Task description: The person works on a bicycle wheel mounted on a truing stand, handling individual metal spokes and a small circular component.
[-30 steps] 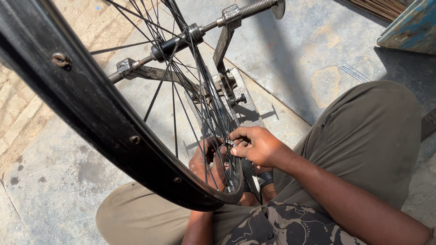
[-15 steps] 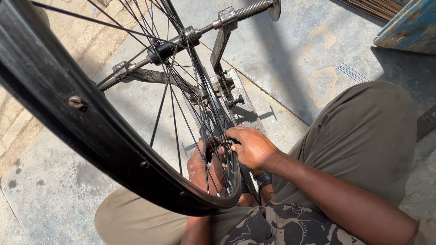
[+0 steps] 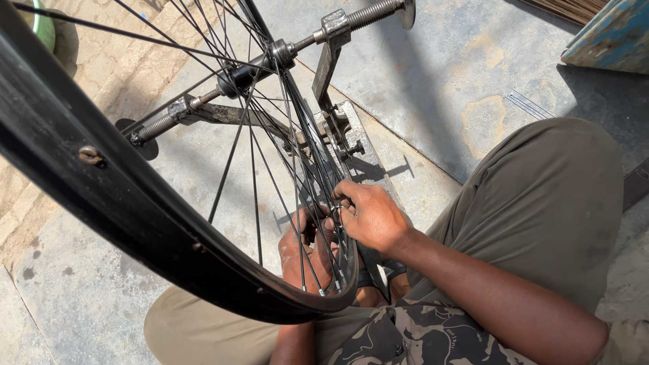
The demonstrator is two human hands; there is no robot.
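A grey concrete floor [image 3: 473,81] in hard sunlight fills the view, with paler brick paving [image 3: 101,74] at the far left. At the far right corner stands a worn blue box [image 3: 612,37]; its contents cannot be seen. A bundle of thin loose spokes [image 3: 531,105] lies on the floor near it. A black bicycle wheel [image 3: 135,203] hangs by its axle in a metal truing stand [image 3: 331,61], rim sweeping from near left to centre. The right hand [image 3: 368,216], on the right side of the wheel, has its grip pinched on a spoke [image 3: 336,220] by the rim. The left hand [image 3: 304,250] reaches through the spokes from the left, fingers curled; what its grip has cannot be told. Olive trousers [image 3: 547,203] cover the bent knee at right.
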